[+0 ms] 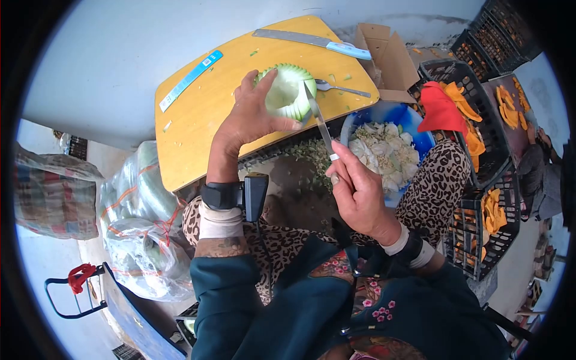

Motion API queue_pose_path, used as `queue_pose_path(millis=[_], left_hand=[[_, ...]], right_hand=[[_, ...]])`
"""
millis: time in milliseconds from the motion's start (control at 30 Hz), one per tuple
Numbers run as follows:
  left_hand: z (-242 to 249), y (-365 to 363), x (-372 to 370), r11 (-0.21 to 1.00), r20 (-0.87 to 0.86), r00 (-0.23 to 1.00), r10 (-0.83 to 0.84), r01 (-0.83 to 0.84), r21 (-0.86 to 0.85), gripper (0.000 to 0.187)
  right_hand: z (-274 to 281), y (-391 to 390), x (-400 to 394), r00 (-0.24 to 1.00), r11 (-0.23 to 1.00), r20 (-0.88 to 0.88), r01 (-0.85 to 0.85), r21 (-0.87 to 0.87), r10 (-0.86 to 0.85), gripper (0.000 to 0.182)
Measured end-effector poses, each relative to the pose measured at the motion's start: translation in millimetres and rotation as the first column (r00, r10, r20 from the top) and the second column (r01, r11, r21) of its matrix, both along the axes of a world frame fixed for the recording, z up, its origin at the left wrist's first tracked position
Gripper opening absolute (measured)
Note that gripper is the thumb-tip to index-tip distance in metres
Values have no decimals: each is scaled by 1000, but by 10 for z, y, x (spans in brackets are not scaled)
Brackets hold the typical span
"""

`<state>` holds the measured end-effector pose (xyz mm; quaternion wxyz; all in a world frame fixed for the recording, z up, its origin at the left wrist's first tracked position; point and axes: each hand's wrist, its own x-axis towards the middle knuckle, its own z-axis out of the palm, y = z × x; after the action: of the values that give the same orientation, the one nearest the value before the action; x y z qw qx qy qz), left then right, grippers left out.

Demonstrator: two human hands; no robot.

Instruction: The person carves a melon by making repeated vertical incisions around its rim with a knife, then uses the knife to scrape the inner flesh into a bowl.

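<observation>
On the yellow table stands a pale green melon (291,81), hollowed out, with a row of notches around its rim. My left hand (255,114) steadies it from the near left, fingers over its left side and thumb along the front. A narrow knife (320,117) is in my right hand (362,192), my fingers wrapped round its handle. Its blade points up and away, with the tip at the right side of the melon's rim. Just right of the melon lies a metal spoon (345,89), partly hidden behind it.
The yellow table (207,135) also holds a large knife (312,42) and a blue-and-white strip (191,81). A blue basin (423,135) of pale scraps sits right of my knees. Beyond are a cardboard box (396,63) and black crates (498,150) with orange pieces. Plastic-wrapped bags (144,240) lie left.
</observation>
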<state>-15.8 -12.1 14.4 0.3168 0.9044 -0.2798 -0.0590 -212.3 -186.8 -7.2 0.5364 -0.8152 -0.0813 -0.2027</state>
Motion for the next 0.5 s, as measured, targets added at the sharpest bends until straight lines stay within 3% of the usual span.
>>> queue_pose_path(millis=[500], left_hand=[[-73,2,41,998,-11,1000,20,-20,-65,120]], right_hand=[[7,62,-60,996,999,-84,-6,-48,2,55]])
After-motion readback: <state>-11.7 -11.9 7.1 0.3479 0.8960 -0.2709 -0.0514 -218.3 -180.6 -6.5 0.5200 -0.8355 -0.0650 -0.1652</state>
